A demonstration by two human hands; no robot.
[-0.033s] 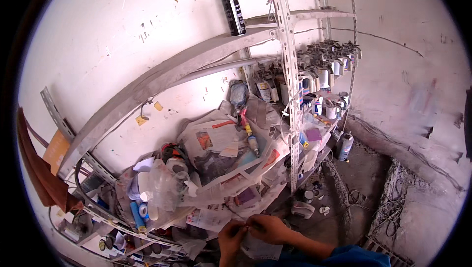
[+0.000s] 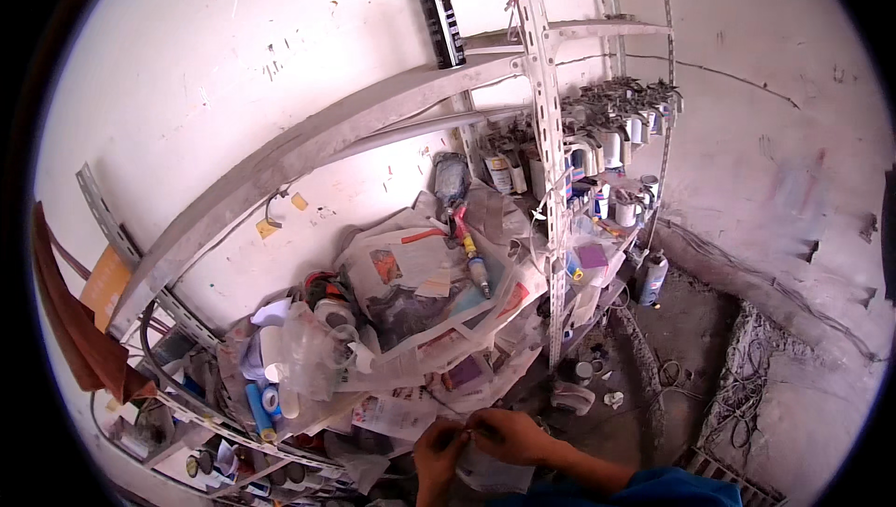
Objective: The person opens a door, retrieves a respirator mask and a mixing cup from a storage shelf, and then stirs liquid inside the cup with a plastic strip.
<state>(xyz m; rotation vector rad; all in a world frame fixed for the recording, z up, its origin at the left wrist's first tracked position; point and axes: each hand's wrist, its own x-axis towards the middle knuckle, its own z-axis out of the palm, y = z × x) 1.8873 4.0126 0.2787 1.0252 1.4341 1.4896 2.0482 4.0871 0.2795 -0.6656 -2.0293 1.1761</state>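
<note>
A pale thin sheet [image 2: 497,474] hangs low in the view, near 6 o'clock, just under two bare hands. The left hand [image 2: 437,451] and the right hand [image 2: 513,435] come close together, and their fingertips meet. The grip of each hand is closed in a small pinch on the top of the sheet; the bit between the fingertips is too small to make out. A blue sleeve [image 2: 677,486] shows at the right arm. Now count from the hands. At 12 o'clock, a purple pad [image 2: 467,373] lies on sheets of newspaper [image 2: 434,260], and farther up that way is a red, yellow and blue tool [image 2: 474,260]. At 10 o'clock is a crumpled clear plastic bag [image 2: 313,362]. Close to 9 o'clock are a blue tube [image 2: 259,411] and a roll of blue tape [image 2: 272,401], side by side. Far up at 12 o'clock, a black spray can [image 2: 439,14] stands on a high shelf [image 2: 327,129]. At 1 o'clock is a row of pots with dark tops [image 2: 611,149]. Between 1 and 2 o'clock, a bottle [image 2: 653,280] stands on the floor [image 2: 695,325].
</note>
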